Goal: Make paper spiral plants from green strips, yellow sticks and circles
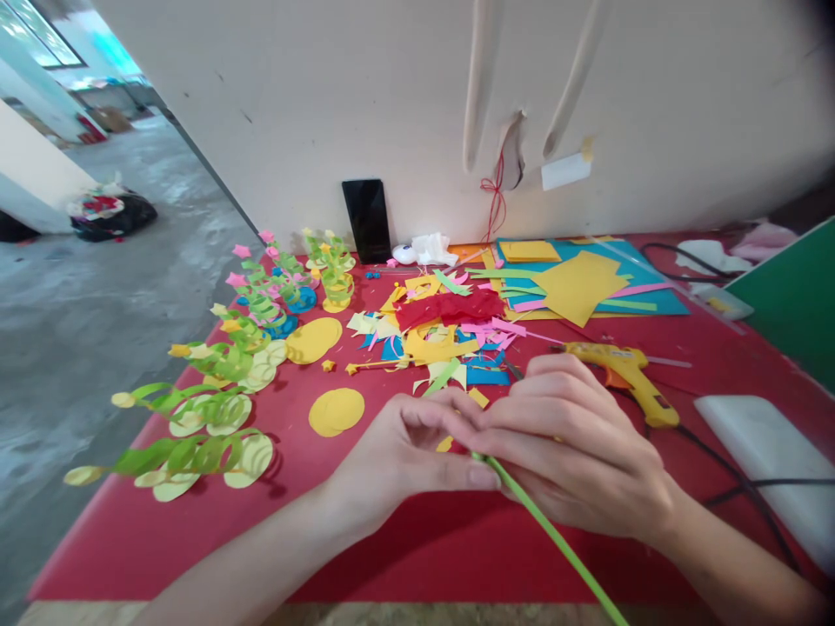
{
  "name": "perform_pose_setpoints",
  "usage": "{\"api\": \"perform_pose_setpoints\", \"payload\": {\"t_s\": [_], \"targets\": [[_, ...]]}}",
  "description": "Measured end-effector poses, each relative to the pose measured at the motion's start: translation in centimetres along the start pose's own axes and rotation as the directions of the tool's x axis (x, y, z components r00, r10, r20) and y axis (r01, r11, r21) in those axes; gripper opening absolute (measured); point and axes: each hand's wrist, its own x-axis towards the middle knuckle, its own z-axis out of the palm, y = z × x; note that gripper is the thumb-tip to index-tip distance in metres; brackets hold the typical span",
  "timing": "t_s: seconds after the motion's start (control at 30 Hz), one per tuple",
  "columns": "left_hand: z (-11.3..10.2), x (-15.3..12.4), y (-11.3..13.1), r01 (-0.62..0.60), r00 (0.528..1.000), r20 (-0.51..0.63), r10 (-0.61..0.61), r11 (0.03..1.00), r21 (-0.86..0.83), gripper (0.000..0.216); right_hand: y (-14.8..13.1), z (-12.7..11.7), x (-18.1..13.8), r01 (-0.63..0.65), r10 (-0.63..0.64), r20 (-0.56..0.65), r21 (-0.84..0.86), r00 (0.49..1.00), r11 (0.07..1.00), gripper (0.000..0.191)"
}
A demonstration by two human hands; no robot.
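A narrow green paper strip (554,533) runs from my fingertips down to the bottom edge of the view. My left hand (391,461) pinches its upper end between thumb and fingers. Closed around the same end is my right hand (587,443), its fingertips meeting those of the left. The exact fold at the tip is hidden by the fingers. Just beyond the hands lies a pile of paper scraps (444,348) in yellow, blue, pink and green. Yellow paper circles (336,411) rest left of my left hand. A yellow glue gun (623,369) lies beyond my right hand.
Several curled paper flowers (196,452) on round bases line the left side of the red table (365,556). A black phone (366,222) leans on the wall. Coloured paper sheets (587,287) lie at the back right. Dark cables and a white box (770,469) occupy the right.
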Motion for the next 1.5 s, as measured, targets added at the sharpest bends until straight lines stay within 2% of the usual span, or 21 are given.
{"api": "perform_pose_setpoints", "payload": {"t_s": [0.1, 0.23, 0.4, 0.5, 0.63, 0.8, 0.9, 1.03, 1.13, 1.27, 1.33, 1.5], "targets": [[-0.1, 0.3, -0.4, 0.032, 0.999, 0.028, -0.032, 0.999, -0.019, 0.021, -0.2, -0.2, -0.3, 0.032, -0.037, 0.072, 0.067, 0.997, 0.997, 0.013], [-0.2, 0.2, -0.5, 0.032, 0.998, 0.058, -0.032, 0.999, -0.001, 0.021, -0.3, -0.5, -0.3, 0.046, -0.055, 0.085, 0.101, 0.995, 0.994, 0.015], [-0.3, -0.3, 0.3, 0.007, 0.987, 0.16, -0.003, 1.0, -0.024, 0.012, -0.6, -0.7, 0.3, -0.078, 0.075, 0.027, 0.156, 0.997, 0.985, 0.013], [-0.3, -0.4, 0.5, -0.005, 0.98, 0.197, 0.007, 1.0, -0.01, 0.01, -0.6, -0.7, 0.5, -0.091, 0.09, 0.016, 0.185, 0.996, 0.978, 0.013], [-0.1, -0.3, 0.3, -0.045, 0.985, 0.165, 0.046, 0.999, -0.006, 0.011, -0.5, -0.8, 0.2, -0.049, 0.049, -0.004, 0.094, 0.999, 0.994, 0.013], [0.0, 0.1, -0.3, -0.052, 0.996, 0.079, 0.051, 0.999, 0.011, 0.02, -0.7, -0.9, -0.3, 0.043, -0.041, 0.08, -0.019, 0.996, 0.999, 0.02], [0.0, 0.0, -0.3, -0.058, 0.995, 0.087, 0.055, 0.998, 0.034, 0.017, -0.8, -0.7, -0.3, 0.017, -0.017, 0.078, 0.0, 0.997, 1.0, 0.018], [0.0, -0.3, 0.2, -0.036, 0.984, 0.175, 0.032, 0.999, 0.02, 0.01, -0.8, -0.2, 0.3, -0.037, 0.039, -0.027, 0.077, 0.999, 0.996, 0.01], [0.0, -0.3, 0.3, -0.041, 0.986, 0.163, 0.038, 0.999, 0.018, 0.011, -0.7, -0.1, 0.5, -0.07, 0.077, -0.067, 0.1, 0.995, 0.993, 0.007], [-0.1, -0.1, 0.0, -0.006, 0.998, 0.07, 0.005, 1.0, 0.017, 0.018, -0.4, -0.2, 0.0, 0.034, -0.033, -0.02, 0.066, 0.999, 0.997, 0.013], [-0.1, 0.0, 0.1, 0.006, 0.998, 0.061, -0.007, 1.0, 0.021, 0.019, -0.3, -0.2, -0.1, 0.059, -0.059, -0.001, 0.063, 0.998, 0.996, 0.016], [-0.2, -0.2, 0.5, -0.054, 0.987, 0.155, 0.045, 0.997, 0.053, 0.01, -0.4, -0.2, 0.5, -0.047, 0.053, -0.066, 0.087, 0.996, 0.995, 0.01]]}}
